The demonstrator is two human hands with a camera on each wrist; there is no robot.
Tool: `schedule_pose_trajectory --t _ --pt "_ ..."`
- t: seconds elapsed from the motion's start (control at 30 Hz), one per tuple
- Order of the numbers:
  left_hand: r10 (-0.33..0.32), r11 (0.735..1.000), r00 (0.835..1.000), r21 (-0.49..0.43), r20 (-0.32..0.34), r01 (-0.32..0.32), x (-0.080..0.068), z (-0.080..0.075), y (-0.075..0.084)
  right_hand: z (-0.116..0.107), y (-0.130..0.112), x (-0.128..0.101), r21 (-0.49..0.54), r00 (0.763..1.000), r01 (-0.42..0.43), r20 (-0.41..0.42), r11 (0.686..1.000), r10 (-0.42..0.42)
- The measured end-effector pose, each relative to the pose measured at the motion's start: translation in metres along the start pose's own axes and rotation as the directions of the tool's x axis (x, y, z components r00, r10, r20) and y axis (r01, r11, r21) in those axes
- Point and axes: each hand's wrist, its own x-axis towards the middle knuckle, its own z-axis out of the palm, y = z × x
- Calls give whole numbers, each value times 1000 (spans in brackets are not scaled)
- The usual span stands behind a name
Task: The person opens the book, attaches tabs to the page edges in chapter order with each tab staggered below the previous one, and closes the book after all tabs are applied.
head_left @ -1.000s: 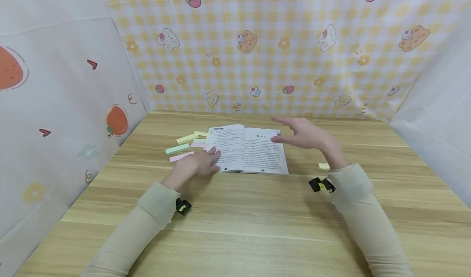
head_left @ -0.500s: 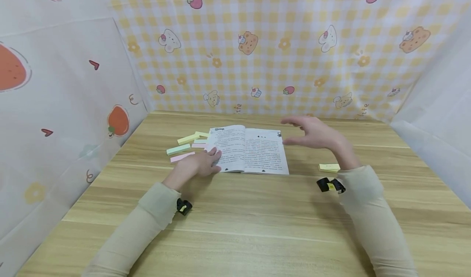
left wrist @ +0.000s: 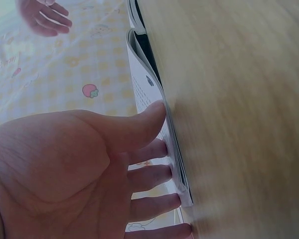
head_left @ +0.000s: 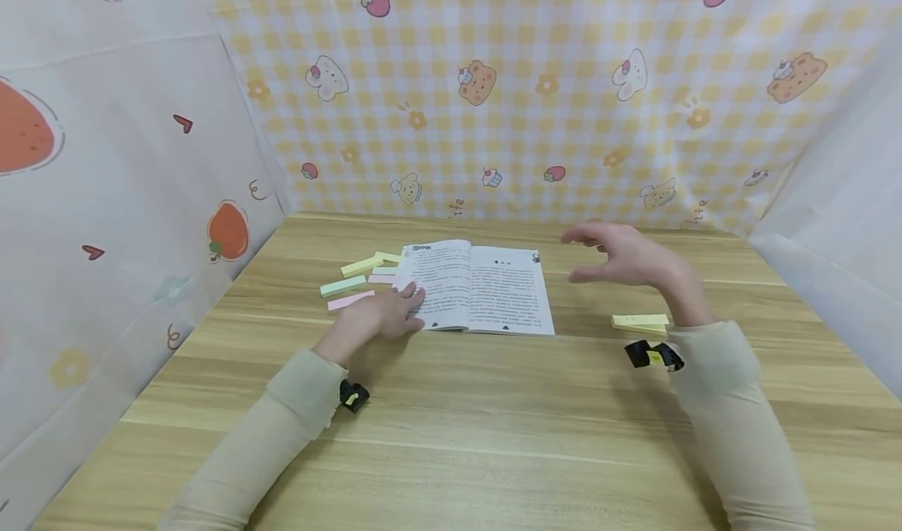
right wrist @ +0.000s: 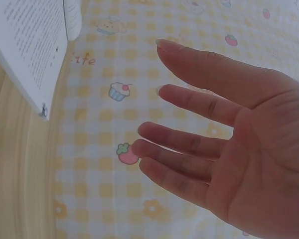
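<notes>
An open book (head_left: 503,292) with printed pages lies on the table, its spine running away from me. My left hand (head_left: 380,313) rests on the lower left corner of the left page with fingers spread. In the left wrist view the fingertips and thumb of that left hand (left wrist: 89,164) press on the page edge (left wrist: 152,89). To the right of the book, my right hand (head_left: 630,255) hovers above the table. Seen from the right wrist, this right hand (right wrist: 229,139) has its fingers extended and apart, holding nothing, with the book's corner (right wrist: 37,94) off to the left.
Left of the book lie several sticky note strips: yellow (head_left: 362,266), green (head_left: 343,286) and pink (head_left: 351,301), some partly hidden beside the book. Yellow sticky notes (head_left: 639,321) lie below my right hand. A checked curtain (head_left: 521,139) hangs behind the wooden table (head_left: 479,421).
My right hand has moved rightward, from over the book's right page to beside the book, uncovering more of the yellow sticky notes. My left hand has stayed on the left page.
</notes>
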Motion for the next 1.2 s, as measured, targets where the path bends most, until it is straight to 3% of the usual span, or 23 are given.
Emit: schedule_pose_trajectory --t 0.63,1.2 --pt "-5 1000 1000 8 -8 5 -2 0 1 -9 27 -28 64 998 -63 11 996 62" --pt "-18 1000 1000 25 -1 18 -3 0 3 -10 53 -45 25 996 -92 23 995 91"
